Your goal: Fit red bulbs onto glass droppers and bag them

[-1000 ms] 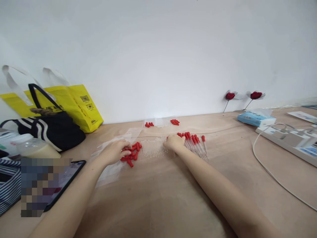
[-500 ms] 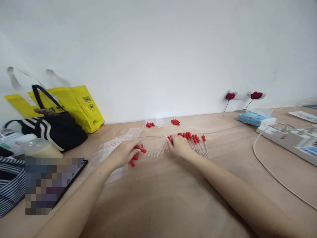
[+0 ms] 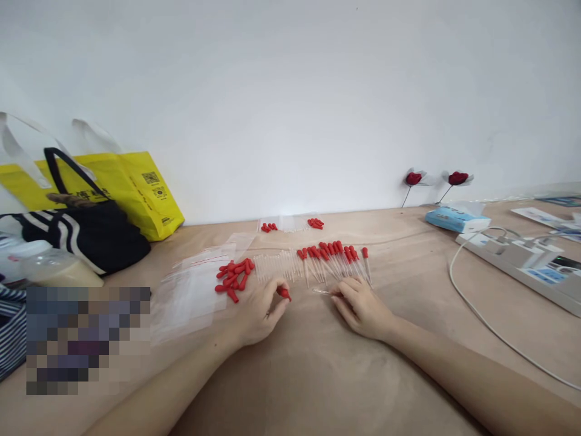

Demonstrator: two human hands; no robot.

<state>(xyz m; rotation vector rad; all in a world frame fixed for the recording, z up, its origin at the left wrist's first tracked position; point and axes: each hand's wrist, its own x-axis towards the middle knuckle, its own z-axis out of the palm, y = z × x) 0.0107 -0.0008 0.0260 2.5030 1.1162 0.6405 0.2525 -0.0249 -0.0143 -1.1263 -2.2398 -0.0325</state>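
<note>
My left hand (image 3: 265, 309) is closed, pinching a red rubber dropper bulb (image 3: 284, 293) between thumb and fingers. Facing it, my right hand (image 3: 361, 306) grips a thin clear glass dropper tube (image 3: 321, 292) whose end points at the bulb, a short gap apart. A pile of loose red bulbs (image 3: 233, 278) lies left of a row of bare glass tubes (image 3: 275, 265). Right of that row are several droppers with red bulbs fitted (image 3: 333, 249), their tubes pointing toward me and partly hidden by my right hand.
Flat clear zip bags (image 3: 195, 287) lie at the left. Further back is a bag with red bulbs and tubes (image 3: 290, 223). A yellow bag (image 3: 158, 200), a black bag (image 3: 109, 233) and a bottle (image 3: 59, 269) stand left. Tissues (image 3: 456, 219) and a power strip (image 3: 521, 272) with a cable are right.
My left hand has lifted a bulb from the pile and moved right and nearer to me. My right hand has drawn a glass tube away from the row, toward me and rightward.
</note>
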